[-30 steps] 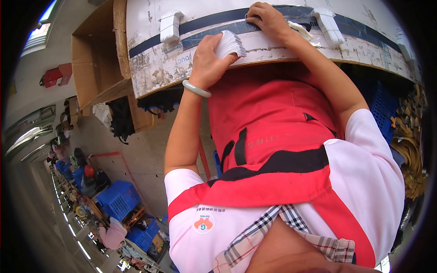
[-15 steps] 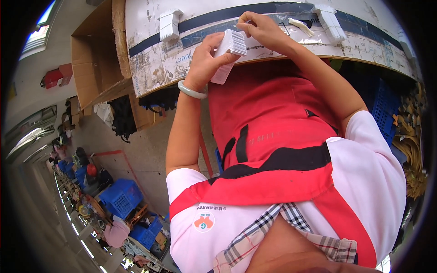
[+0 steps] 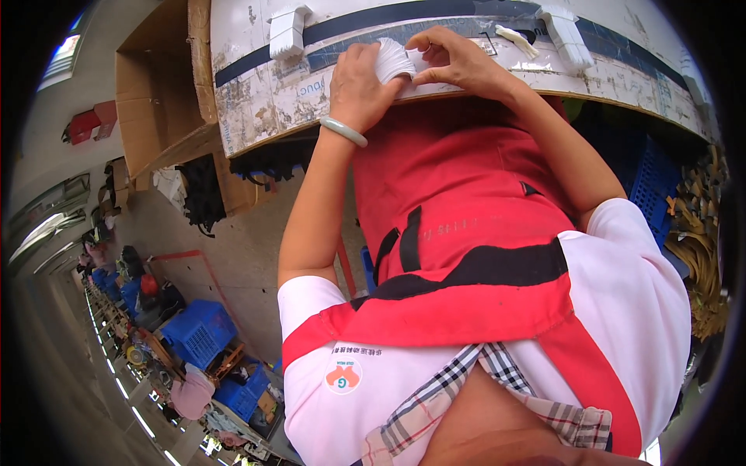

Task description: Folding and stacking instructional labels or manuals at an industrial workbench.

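Cards [image 3: 392, 60] clamped in L hand [image 3: 360, 87]; best hold fan even. R hand [image 3: 462, 65] curled nearby, can't tell if pinching.

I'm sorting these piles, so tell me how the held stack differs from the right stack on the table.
The held stack is gripped in the left hand; the right stack lies on the table, untouched. The held stack fans out in a curve, while the right stack forms a straighter row. Both are white and made of many thin layers.
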The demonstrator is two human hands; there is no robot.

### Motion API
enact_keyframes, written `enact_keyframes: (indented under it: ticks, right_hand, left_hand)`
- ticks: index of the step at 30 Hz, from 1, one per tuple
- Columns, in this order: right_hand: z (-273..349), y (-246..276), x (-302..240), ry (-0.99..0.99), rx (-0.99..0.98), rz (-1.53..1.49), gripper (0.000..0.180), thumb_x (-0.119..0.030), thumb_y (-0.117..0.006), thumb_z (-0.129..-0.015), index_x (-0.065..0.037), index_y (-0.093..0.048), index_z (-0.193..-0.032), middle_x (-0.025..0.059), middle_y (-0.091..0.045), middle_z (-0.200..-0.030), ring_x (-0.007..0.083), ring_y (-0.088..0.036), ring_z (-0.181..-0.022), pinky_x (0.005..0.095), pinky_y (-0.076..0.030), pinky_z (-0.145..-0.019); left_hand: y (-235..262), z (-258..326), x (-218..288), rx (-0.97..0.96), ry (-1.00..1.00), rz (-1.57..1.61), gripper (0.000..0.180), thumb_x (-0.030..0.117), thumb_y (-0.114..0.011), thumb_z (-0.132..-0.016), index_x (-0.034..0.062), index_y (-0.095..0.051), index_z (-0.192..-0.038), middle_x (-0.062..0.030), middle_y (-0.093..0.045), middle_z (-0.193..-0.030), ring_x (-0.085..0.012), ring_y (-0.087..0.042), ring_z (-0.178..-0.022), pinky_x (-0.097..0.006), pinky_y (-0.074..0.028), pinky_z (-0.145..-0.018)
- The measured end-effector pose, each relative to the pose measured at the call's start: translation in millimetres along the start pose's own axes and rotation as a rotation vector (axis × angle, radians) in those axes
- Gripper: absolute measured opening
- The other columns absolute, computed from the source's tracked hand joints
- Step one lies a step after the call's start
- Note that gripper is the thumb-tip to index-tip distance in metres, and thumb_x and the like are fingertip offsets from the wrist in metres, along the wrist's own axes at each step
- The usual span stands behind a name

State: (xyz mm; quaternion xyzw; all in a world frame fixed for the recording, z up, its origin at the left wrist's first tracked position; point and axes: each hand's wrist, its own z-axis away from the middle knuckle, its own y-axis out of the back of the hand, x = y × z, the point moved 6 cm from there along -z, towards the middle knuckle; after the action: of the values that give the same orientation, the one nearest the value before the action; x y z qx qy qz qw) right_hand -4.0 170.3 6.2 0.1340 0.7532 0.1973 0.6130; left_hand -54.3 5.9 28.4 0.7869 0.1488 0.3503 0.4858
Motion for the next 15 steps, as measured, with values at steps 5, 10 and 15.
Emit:
enact_keyframes:
  ticks: [5, 10, 15]
  right_hand:
    - [6, -11, -16, 0.065, 0.039, 0.068, 0.056, -0.012, -0.082, -0.074, -0.008, -0.049, -0.120, 0.0099, -0.053, -0.099, 0.0228, -0.055, -0.091, 0.0339, -0.049, -0.082]
    - [-3, -3, -4, 0.060, -0.048, 0.149, 0.053, -0.011, -0.080, -0.074, -0.008, -0.048, -0.117, 0.0123, -0.057, -0.095, 0.0295, -0.058, -0.087, 0.0378, -0.049, -0.079]
    - [-8, -4, -2, 0.069, -0.099, 0.169, 0.052, -0.012, -0.079, -0.075, -0.009, -0.046, -0.115, 0.0147, -0.059, -0.097, 0.0340, -0.061, -0.089, 0.0406, -0.049, -0.079]
  left_hand:
    - [-3, 0, -1, -0.007, 0.000, 0.003, 0.059, 0.028, -0.080, -0.071, -0.0005, -0.060, -0.118, -0.0176, -0.059, -0.114, -0.0375, -0.055, -0.106, -0.044, -0.047, -0.092]
    - [-1, -1, 2, -0.049, 0.005, -0.014, 0.062, 0.030, -0.080, -0.073, -0.0022, -0.060, -0.122, -0.0165, -0.059, -0.119, -0.0357, -0.056, -0.111, -0.042, -0.047, -0.095]
    - [1, -2, 3, -0.080, 0.023, -0.032, 0.065, 0.032, -0.081, -0.072, -0.0032, -0.059, -0.122, -0.0169, -0.059, -0.119, -0.0350, -0.056, -0.112, -0.041, -0.047, -0.096]
